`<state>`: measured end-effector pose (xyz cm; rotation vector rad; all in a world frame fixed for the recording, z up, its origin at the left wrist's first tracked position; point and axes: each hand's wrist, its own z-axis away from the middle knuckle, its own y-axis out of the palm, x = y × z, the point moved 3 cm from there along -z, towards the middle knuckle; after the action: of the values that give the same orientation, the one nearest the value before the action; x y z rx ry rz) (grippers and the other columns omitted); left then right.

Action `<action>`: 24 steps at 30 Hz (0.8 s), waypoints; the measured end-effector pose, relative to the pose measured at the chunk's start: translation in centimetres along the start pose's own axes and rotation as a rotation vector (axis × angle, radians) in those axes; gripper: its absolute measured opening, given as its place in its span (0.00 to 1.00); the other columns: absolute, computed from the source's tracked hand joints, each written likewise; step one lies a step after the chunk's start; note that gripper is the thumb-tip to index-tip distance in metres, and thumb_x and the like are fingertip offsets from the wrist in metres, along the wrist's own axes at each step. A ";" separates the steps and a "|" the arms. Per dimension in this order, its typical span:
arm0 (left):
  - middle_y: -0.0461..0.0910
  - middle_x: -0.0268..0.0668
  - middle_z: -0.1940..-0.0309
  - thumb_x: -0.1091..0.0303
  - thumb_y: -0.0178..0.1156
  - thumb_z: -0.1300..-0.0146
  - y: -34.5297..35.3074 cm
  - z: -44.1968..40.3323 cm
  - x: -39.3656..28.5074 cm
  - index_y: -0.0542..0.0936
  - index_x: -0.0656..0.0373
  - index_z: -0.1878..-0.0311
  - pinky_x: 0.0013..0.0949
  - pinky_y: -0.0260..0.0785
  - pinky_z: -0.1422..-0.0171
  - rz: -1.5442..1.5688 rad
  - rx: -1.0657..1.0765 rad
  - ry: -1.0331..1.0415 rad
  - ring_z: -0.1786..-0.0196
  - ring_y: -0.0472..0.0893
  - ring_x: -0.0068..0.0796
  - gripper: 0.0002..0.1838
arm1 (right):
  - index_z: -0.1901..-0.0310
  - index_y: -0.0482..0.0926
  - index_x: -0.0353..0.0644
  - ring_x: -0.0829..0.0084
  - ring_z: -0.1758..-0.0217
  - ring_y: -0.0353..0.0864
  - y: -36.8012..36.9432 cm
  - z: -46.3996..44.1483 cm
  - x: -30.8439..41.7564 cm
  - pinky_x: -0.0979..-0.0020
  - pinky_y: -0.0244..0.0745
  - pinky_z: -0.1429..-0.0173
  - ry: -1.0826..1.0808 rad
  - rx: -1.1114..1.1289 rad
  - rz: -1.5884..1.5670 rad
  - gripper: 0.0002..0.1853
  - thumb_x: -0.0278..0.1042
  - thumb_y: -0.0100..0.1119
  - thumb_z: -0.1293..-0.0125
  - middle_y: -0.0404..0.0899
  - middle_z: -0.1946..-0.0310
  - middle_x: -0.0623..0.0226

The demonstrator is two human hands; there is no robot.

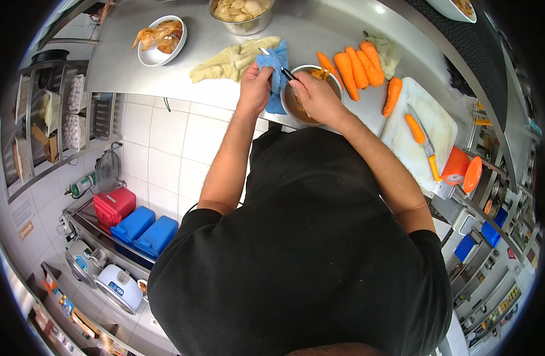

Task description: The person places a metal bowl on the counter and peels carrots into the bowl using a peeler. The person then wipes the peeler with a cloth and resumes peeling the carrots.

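My left hand (256,89) is closed on a blue cloth (277,62), which is wrapped around the blade of a small knife (288,74). The pale blade tip shows past the cloth's far side. My right hand (314,95) grips the knife's black handle, over a metal bowl (285,105). Orange peelings (320,72) lie in the bowl, partly hidden by my right hand. Just left of the blue cloth, a yellowish-green cloth (222,64) lies crumpled on the steel counter. Several carrots (360,68) are grouped right of the bowl.
On the white cutting board (424,107) lie a carrot piece (414,129) and a yellow-handled knife (429,148). An orange kitchen scale (456,165) stands beside it. A bowl of cooked poultry (151,58) and a steel pot of pale pieces (249,26) sit on the counter (118,59).
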<state>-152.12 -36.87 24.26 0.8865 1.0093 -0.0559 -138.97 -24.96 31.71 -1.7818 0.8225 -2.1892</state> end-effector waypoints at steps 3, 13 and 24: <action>0.87 0.29 0.63 0.71 0.55 0.20 -1.0 -0.9 0.5 0.84 0.55 0.51 0.25 0.73 0.58 -0.047 -0.052 -0.001 0.63 0.82 0.18 0.08 | 0.55 0.76 0.35 0.35 0.55 0.82 -0.2 0.0 0.2 0.42 0.74 0.51 -0.001 -0.008 0.019 0.17 0.43 0.52 0.16 0.84 0.61 0.42; 0.88 0.32 0.51 0.68 0.53 0.18 -2.2 -1.3 -0.3 0.82 0.57 0.46 0.27 0.81 0.50 0.167 -0.069 -0.060 0.52 0.87 0.21 0.10 | 0.55 0.76 0.37 0.39 0.60 0.83 -0.4 0.1 -0.5 0.46 0.74 0.56 0.150 0.034 -0.155 0.17 0.45 0.52 0.15 0.84 0.65 0.45; 0.88 0.31 0.52 0.73 0.58 0.21 0.4 -0.2 0.1 0.85 0.60 0.42 0.29 0.78 0.46 0.001 0.031 0.015 0.53 0.85 0.21 0.10 | 0.57 0.74 0.33 0.36 0.54 0.82 -0.4 0.0 0.1 0.42 0.73 0.49 -0.060 -0.037 0.035 0.16 0.41 0.52 0.16 0.83 0.60 0.41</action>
<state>-152.05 -36.42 24.32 0.9171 1.0245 -0.0644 -138.97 -24.68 31.99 -1.8263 0.8802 -2.1009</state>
